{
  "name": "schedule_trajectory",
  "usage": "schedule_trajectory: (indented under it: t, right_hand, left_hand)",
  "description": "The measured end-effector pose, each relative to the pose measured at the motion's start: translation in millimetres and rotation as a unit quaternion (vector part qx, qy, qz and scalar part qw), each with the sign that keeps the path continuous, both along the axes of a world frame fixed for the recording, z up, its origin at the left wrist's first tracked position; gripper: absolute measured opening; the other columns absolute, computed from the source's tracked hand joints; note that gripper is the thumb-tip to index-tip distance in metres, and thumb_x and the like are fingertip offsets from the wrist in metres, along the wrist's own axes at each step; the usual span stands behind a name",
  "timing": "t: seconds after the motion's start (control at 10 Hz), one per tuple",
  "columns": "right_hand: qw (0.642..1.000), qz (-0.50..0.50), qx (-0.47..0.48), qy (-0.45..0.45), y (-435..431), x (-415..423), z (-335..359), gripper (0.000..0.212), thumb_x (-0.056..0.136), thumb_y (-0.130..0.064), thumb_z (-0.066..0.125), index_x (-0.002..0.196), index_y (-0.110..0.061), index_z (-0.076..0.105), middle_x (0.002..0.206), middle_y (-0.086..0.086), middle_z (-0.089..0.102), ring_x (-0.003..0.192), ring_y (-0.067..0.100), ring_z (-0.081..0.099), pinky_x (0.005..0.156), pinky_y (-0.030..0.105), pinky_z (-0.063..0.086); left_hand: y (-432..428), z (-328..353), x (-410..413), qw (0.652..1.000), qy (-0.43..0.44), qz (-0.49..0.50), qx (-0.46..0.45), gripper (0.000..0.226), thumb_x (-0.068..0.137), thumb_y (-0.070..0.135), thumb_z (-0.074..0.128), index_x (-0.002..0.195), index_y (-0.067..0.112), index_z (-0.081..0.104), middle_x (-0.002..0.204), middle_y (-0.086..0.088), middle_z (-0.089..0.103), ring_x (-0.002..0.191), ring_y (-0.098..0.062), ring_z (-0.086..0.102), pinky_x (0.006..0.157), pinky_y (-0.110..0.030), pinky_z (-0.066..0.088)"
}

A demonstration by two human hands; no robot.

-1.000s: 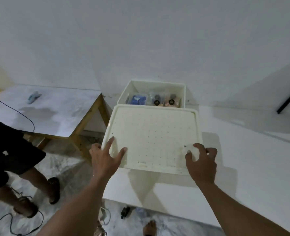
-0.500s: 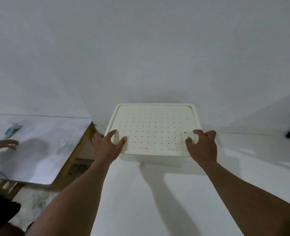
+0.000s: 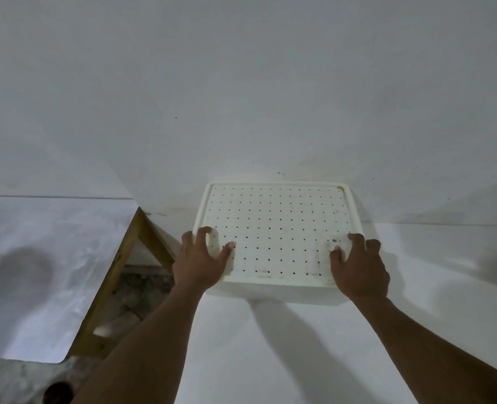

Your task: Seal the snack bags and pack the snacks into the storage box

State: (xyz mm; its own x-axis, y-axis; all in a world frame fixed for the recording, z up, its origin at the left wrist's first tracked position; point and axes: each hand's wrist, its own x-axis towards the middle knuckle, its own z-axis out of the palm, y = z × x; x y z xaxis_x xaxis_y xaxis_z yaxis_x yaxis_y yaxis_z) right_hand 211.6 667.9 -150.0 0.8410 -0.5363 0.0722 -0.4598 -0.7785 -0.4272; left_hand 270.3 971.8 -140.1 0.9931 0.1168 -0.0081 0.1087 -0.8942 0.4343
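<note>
The storage box sits on the white table, pushed back close to the wall, with its perforated lid lying flat over the top so that nothing inside shows. The left hand rests on the lid's near-left corner, fingers spread wide and pressing down; the right hand does the same at the near-right corner, fingers splayed and curled a little over the edge, and neither hand is gripping anything. The lid looks like thin, stiff plastic, light and smooth, likely to flex in the middle, so pressing along the raised rim and at the corners seems the safer way to seat it. To lift the box, its side walls under the rim look the best hold. A second wooden-legged table stands to the left.
</note>
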Motion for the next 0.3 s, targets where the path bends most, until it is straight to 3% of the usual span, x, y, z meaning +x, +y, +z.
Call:
schedule_trajectory:
  t: [0.2,0.3]
  right_hand:
    - [0.997,0.033,0.031,0.059,12,-1,3,0.048,0.093,-0.038,0.053,0.134,-0.013,0.046,0.124,0.02,0.046,0.105,0.041,0.058,0.08,0.046,0.052]
    - [0.986,0.057,0.003,0.155,6,8,26,0.056,0.093,-0.044,0.051,0.141,-0.017,0.041,0.14,0.019,0.039,0.128,0.041,0.043,0.1,0.048,0.043]
  left_hand:
    - [25,3,3,0.998,0.062,-0.003,0.013,0.057,0.092,0.069,0.038,0.138,0.037,0.034,0.136,-0.01,0.052,0.111,-0.034,0.061,0.088,-0.052,0.056]
    - [9,13,7,0.992,0.079,-0.014,0.099,0.058,0.097,0.06,0.038,0.148,0.035,0.028,0.162,-0.014,0.017,0.143,-0.044,0.03,0.112,-0.061,0.033]
